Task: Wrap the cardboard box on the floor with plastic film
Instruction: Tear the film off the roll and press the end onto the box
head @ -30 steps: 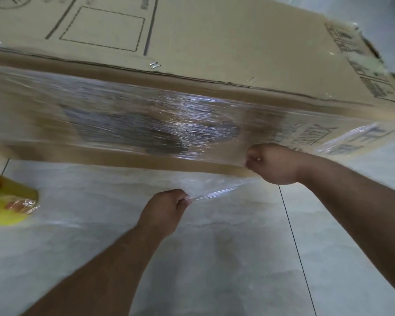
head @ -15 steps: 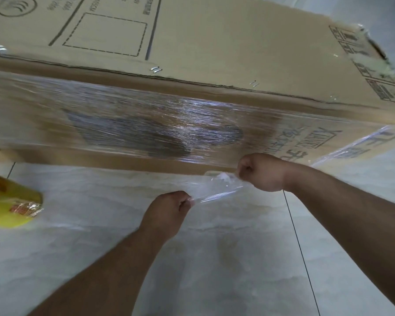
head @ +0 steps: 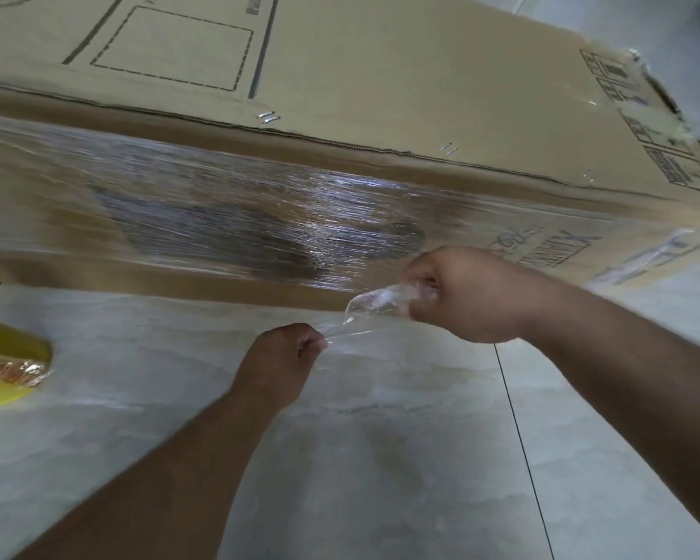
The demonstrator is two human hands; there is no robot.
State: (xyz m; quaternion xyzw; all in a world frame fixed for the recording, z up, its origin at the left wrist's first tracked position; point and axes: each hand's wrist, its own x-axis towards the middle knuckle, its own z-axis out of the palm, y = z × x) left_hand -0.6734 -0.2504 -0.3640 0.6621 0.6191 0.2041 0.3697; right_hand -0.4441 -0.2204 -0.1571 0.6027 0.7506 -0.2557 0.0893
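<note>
A long cardboard box (head: 380, 70) lies on the tiled floor and fills the upper half of the view. Shiny plastic film (head: 227, 212) covers its near side face. A loose strip of film (head: 370, 307) stretches between my two hands just below the box's lower edge. My left hand (head: 279, 357) pinches the strip's lower end with curled fingers. My right hand (head: 461, 295) grips the bunched upper end close to the box face.
A yellow film roll (head: 5, 369) lies on the floor at the left edge, partly cut off. Pale marbled floor tiles (head: 380, 458) with a dark grout line on the right spread below the box.
My right hand has come away from the box face, down and toward me, drawing a bunched strip of film out. My left hand has held its place.
</note>
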